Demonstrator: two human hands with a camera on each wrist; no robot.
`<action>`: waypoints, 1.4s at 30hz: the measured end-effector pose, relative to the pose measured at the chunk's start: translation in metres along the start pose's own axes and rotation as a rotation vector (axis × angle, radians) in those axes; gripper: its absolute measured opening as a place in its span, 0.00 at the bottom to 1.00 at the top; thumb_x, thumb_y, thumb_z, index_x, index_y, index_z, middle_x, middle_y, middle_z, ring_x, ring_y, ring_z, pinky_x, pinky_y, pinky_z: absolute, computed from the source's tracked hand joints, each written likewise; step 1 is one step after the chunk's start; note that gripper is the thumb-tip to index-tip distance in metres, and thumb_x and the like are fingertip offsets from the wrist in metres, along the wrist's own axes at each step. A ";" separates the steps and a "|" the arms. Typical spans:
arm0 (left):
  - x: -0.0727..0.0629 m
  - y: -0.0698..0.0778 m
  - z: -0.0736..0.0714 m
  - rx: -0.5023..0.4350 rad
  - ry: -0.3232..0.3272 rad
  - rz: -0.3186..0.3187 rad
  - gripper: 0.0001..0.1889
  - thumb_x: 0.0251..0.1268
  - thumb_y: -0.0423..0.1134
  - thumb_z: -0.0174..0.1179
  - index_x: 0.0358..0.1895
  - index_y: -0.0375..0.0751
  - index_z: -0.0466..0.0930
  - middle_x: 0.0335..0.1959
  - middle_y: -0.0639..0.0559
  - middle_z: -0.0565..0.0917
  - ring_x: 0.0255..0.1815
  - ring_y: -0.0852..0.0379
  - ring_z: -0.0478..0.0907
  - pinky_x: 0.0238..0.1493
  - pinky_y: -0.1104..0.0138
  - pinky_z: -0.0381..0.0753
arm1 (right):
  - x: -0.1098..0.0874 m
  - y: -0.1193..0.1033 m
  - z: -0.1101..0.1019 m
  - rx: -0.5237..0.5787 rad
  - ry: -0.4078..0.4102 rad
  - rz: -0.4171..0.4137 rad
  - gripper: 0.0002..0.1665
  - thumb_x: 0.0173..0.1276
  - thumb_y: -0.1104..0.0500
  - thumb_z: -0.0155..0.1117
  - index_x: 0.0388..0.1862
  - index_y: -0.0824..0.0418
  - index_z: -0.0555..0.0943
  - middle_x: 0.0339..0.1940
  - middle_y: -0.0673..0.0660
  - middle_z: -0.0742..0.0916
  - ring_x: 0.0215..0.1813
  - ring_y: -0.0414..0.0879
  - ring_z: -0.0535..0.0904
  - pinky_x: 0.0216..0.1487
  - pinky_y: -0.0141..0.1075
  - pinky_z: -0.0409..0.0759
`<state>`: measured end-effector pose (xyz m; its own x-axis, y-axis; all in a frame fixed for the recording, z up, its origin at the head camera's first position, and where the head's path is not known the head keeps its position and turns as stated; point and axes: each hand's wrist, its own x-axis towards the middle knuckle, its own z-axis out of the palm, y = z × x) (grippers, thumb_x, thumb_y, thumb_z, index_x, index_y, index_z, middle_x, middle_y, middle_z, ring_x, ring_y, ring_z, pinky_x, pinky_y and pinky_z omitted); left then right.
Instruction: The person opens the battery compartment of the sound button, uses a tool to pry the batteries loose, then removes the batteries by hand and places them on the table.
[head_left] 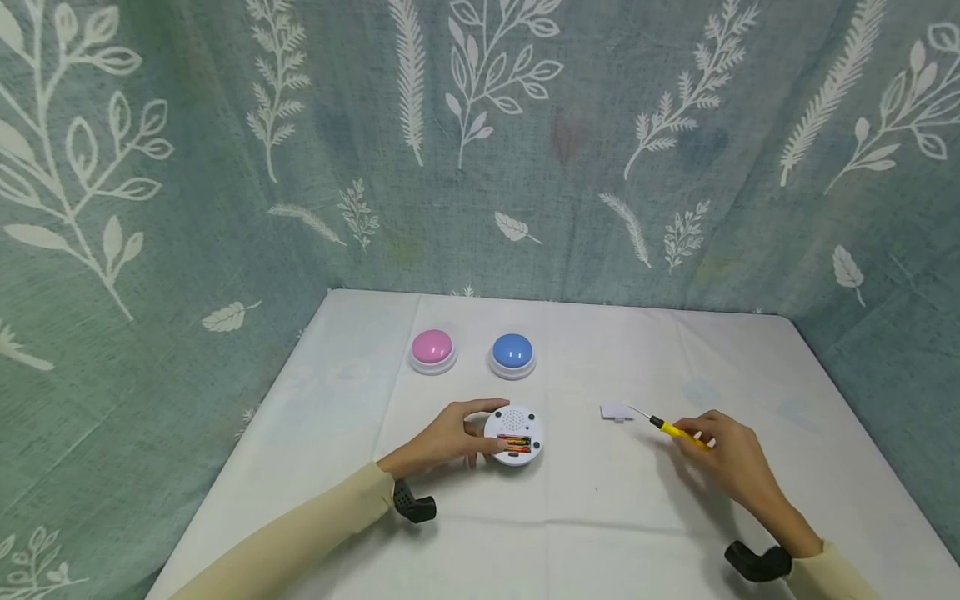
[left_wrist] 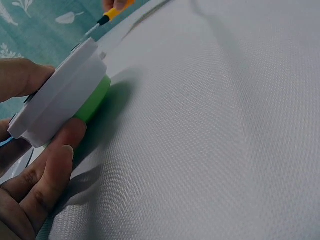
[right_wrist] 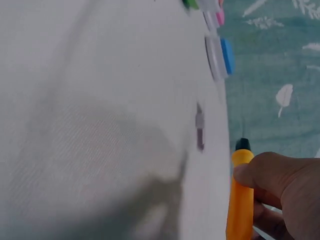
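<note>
My left hand [head_left: 448, 435] holds a white round push-button [head_left: 513, 417] with its underside turned up. Its battery bay is uncovered and shows orange-and-black batteries [head_left: 516, 444]. In the left wrist view the button's green dome [left_wrist: 96, 100] faces down, above the table, with fingers beneath and the thumb on the upper side. My right hand [head_left: 726, 457] grips a screwdriver by its yellow handle [right_wrist: 242, 192], the thin shaft pointing left. Near the shaft's tip lies a small white battery cover [head_left: 617, 412], flat on the table.
A pink-domed button [head_left: 432, 348] and a blue-domed button [head_left: 512, 353] stand dome up towards the back of the white-covered table [head_left: 600, 550]. Behind the table and at its sides hangs a green leaf-patterned curtain [head_left: 420, 225].
</note>
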<state>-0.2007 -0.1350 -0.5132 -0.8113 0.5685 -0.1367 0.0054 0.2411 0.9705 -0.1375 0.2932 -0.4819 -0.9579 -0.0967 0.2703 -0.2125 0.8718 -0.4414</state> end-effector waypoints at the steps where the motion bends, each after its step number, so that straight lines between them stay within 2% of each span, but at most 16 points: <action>1: 0.000 0.000 0.000 0.003 0.003 -0.001 0.38 0.60 0.42 0.77 0.74 0.52 0.72 0.41 0.47 0.90 0.25 0.52 0.82 0.23 0.67 0.76 | 0.000 -0.003 0.000 0.005 0.000 -0.020 0.11 0.60 0.64 0.79 0.42 0.62 0.91 0.36 0.54 0.87 0.36 0.50 0.81 0.32 0.39 0.76; 6: 0.001 0.000 0.000 0.011 0.012 -0.006 0.38 0.59 0.43 0.77 0.73 0.53 0.72 0.40 0.48 0.90 0.21 0.53 0.80 0.21 0.68 0.72 | 0.003 -0.018 -0.002 0.021 0.003 -0.106 0.13 0.58 0.65 0.80 0.43 0.59 0.91 0.37 0.51 0.86 0.38 0.49 0.80 0.35 0.40 0.78; 13: 0.000 0.003 0.000 0.019 0.015 -0.016 0.38 0.59 0.45 0.78 0.74 0.53 0.72 0.38 0.47 0.90 0.21 0.52 0.80 0.22 0.67 0.72 | 0.008 -0.029 -0.002 0.040 -0.008 -0.166 0.14 0.58 0.66 0.80 0.44 0.59 0.91 0.38 0.49 0.86 0.42 0.49 0.81 0.38 0.42 0.81; 20: 0.000 0.003 0.000 0.004 0.017 -0.011 0.38 0.59 0.43 0.78 0.73 0.54 0.73 0.39 0.47 0.90 0.25 0.52 0.81 0.22 0.67 0.75 | 0.009 -0.035 0.001 0.056 -0.027 -0.197 0.14 0.58 0.66 0.81 0.43 0.56 0.92 0.38 0.47 0.85 0.42 0.45 0.78 0.39 0.40 0.80; 30: -0.001 0.003 0.002 -0.010 0.016 -0.002 0.39 0.60 0.42 0.77 0.75 0.48 0.71 0.40 0.47 0.90 0.26 0.51 0.83 0.22 0.67 0.76 | 0.014 -0.047 0.008 0.057 -0.076 -0.224 0.13 0.57 0.65 0.81 0.42 0.55 0.92 0.39 0.47 0.85 0.41 0.43 0.76 0.38 0.38 0.79; 36: -0.001 0.001 0.002 -0.012 0.020 0.011 0.37 0.59 0.41 0.77 0.72 0.53 0.73 0.40 0.46 0.90 0.27 0.52 0.83 0.23 0.66 0.78 | 0.017 -0.055 0.012 0.074 -0.071 -0.271 0.14 0.55 0.65 0.82 0.41 0.56 0.92 0.38 0.46 0.85 0.42 0.44 0.77 0.40 0.40 0.81; 42: 0.000 -0.001 0.002 -0.006 0.028 0.008 0.36 0.59 0.42 0.78 0.72 0.53 0.74 0.39 0.47 0.90 0.26 0.53 0.82 0.23 0.67 0.77 | 0.020 -0.062 0.014 0.102 -0.098 -0.302 0.15 0.57 0.65 0.82 0.45 0.56 0.92 0.39 0.45 0.85 0.43 0.42 0.76 0.41 0.39 0.81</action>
<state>-0.1990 -0.1338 -0.5150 -0.8271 0.5482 -0.1239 0.0080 0.2319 0.9727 -0.1461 0.2304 -0.4609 -0.8615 -0.3935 0.3208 -0.5034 0.7446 -0.4383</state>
